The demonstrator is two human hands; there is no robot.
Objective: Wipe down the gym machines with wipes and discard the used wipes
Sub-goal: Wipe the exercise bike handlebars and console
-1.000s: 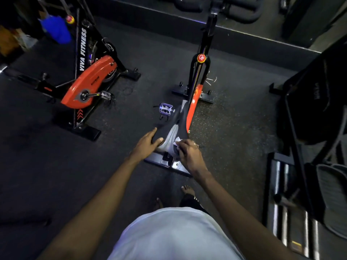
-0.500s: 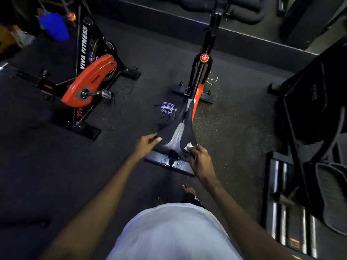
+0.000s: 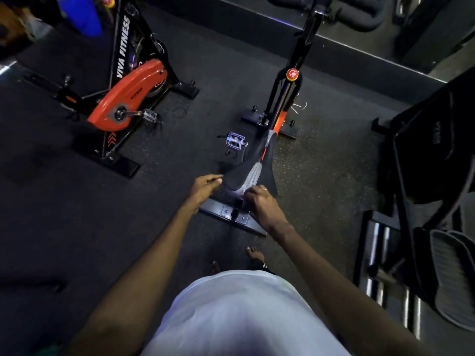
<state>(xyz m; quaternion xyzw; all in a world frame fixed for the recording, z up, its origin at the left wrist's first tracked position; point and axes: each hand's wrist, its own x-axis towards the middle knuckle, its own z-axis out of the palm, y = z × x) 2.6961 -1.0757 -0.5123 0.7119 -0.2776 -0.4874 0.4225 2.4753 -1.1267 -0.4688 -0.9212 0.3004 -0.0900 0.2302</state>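
Wiping seems underway on 1 saddle (image 3: pixel 253 173): right hand (image 3: pixel 259 205) curls over its near end, wipe hidden; left hand (image 3: pixel 204 187), loosely curled, touches its left edge. Far-left bike (image 3: pixel 128 96) and discarding likely remain.

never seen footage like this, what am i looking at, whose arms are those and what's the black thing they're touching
The picture comes from a camera worn on a person's head, looking forward and down. So the two arms reaching in from the bottom are that person's own, with their white shirt below and bare feet on the dark floor.

The black thing is the saddle of an exercise bike, seen from behind and above. Its pedal sticks out to the left.

The left hand is at the saddle's left edge, fingers curled. The right hand lies over the saddle's rear end, fingers curled down.

The job is wiping the machines, but no wipe shows here; it may be hidden under that hand. A second bike with an orange cover stands to the left.
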